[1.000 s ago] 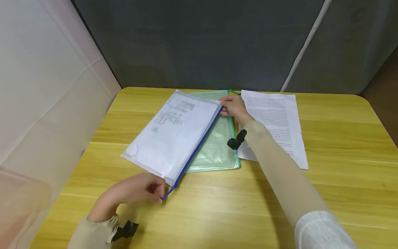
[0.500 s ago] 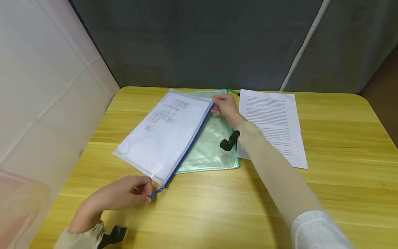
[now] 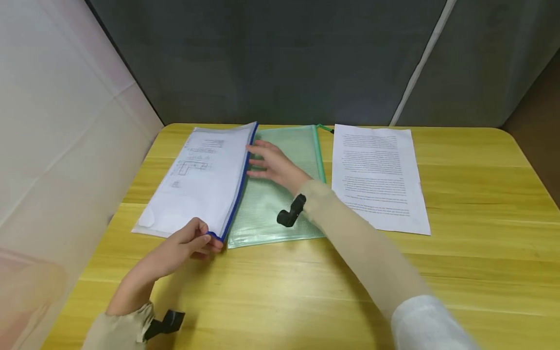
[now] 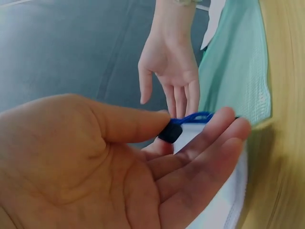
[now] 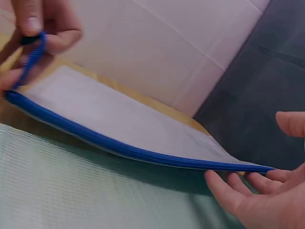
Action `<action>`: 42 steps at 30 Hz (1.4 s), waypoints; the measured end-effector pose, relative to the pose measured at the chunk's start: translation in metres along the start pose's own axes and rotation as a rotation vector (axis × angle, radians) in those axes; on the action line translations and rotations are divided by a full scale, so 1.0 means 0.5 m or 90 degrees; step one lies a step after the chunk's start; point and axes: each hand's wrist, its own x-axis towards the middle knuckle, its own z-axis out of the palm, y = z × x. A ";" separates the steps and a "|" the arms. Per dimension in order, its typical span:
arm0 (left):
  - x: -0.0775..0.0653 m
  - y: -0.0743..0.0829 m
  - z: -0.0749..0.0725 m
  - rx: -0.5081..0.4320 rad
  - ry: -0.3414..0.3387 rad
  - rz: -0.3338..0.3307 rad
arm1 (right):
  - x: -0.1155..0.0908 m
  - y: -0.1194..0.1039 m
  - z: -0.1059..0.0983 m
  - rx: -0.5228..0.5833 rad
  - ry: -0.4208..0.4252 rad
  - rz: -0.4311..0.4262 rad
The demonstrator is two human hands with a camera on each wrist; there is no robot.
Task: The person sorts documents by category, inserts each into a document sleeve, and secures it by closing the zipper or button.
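A clear document pouch (image 3: pixel 205 194) with a blue zipper edge holds white paper bearing drawn figures; it slants at the table's left. My left hand (image 3: pixel 185 245) pinches the black tab (image 4: pixel 170 133) of its blue pull loop (image 4: pixel 193 118) between thumb and index finger, by the near corner. At the far part of the zipper edge is my right hand (image 3: pixel 273 164), its fingers spread and its thumb free; the fingertips (image 5: pixel 214 179) lie right at the edge from below. A green mesh zip pouch (image 3: pixel 275 214) lies flat beside the clear one, partly under my right forearm.
A printed sheet of paper (image 3: pixel 372 170) lies right of the green pouch, its lower part crossed by my right sleeve. The wooden table (image 3: pixel 472 194) ends at a dark grey partition (image 3: pixel 280 63) behind and a pale wall (image 3: pixel 65 121) on the left.
The clear pouch has moved left and turned more upright, uncovering more of the green pouch. My right hand has gone left with it, its grip on the far corner loosened into spread fingers.
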 end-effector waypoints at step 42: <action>0.345 0.188 0.017 0.256 0.088 -0.002 | -0.108 -0.082 -0.210 -0.133 -0.105 -0.026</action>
